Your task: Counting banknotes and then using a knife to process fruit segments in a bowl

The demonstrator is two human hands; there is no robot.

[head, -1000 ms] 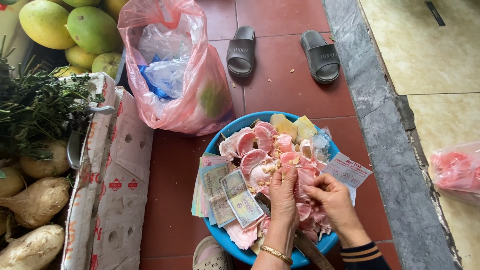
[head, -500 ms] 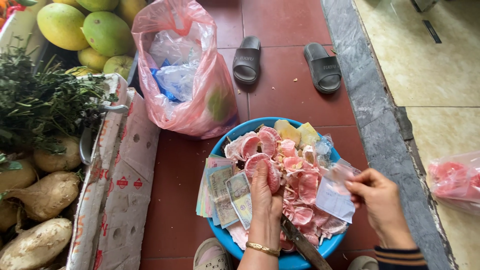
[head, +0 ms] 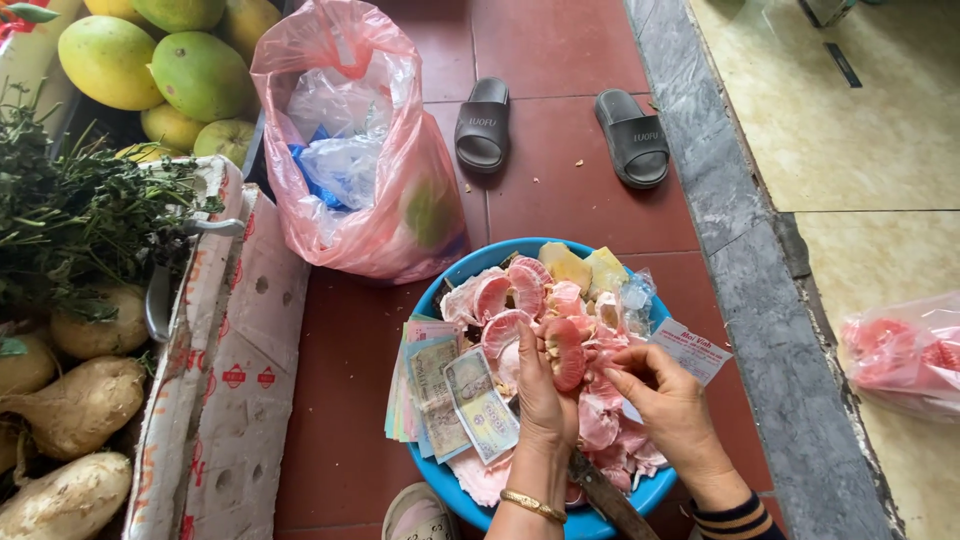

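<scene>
The blue basin (head: 470, 272) sits on the red tiled floor (head: 560, 190) directly under both hands, heaped with pink pomelo segments and torn peel (head: 600, 425); it is crowded to the rim, so a dropped piece could roll off the pile and onto the floor. A pink plastic bag (head: 400, 190) stuffed with clear wrappers stands beyond the fingers, touching the far rim, and could slump into the fruit if the basin is nudged. A stack of banknotes (head: 445, 405) lies over the near-left rim, just beside the left wrist; juice from the peeling is likely to wet them, and a shift of the forearm could knock them off. A dark knife handle (head: 608, 498) rests between the two wrists, low in the basin and partly buried, a cut risk for a hand reaching down unsighted. The left hand (head: 545, 395) grips one pomelo segment (head: 566, 352), fingers curled around its lower half. The right hand (head: 670, 400) has thumb and forefinger pinched together at the segment's right edge, apparently on its membrane; pulling hard could tear the flesh or flick the piece free.
</scene>
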